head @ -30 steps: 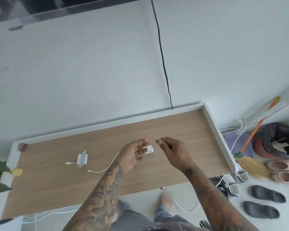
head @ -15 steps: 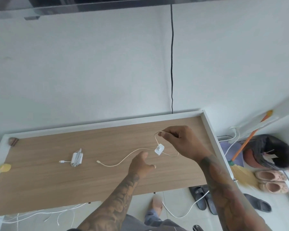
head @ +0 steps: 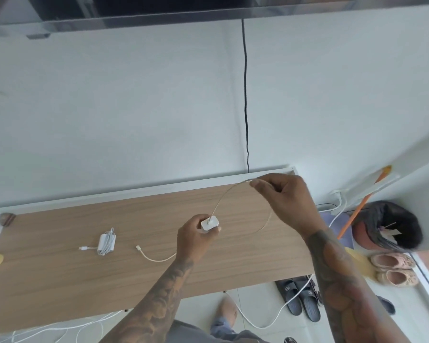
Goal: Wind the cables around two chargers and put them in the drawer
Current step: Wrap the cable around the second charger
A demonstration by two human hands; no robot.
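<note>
My left hand (head: 195, 240) holds a small white charger (head: 209, 223) above the middle of the wooden desk (head: 60, 280). Its pale cable (head: 226, 196) arcs up from the charger to my right hand (head: 282, 199), which pinches it near the desk's back right corner. The cable loops back down behind my right wrist, and its free end with the plug (head: 138, 248) lies on the desk left of my left forearm. A second white charger (head: 106, 243) rests on the desk further left, its cable wound around it and a short plug end sticking out. No drawer is visible.
A white wall with a black wire (head: 245, 95) rises behind the desk. On the floor to the right are a broom (head: 357, 211), a dark bag, pink clogs (head: 394, 268) and dark slippers (head: 300, 300). White cords (head: 270, 318) trail under the desk.
My left hand has taken hold of the charger, which hung from the cable before. My right hand has pulled the cable up and to the right into a wide arc.
</note>
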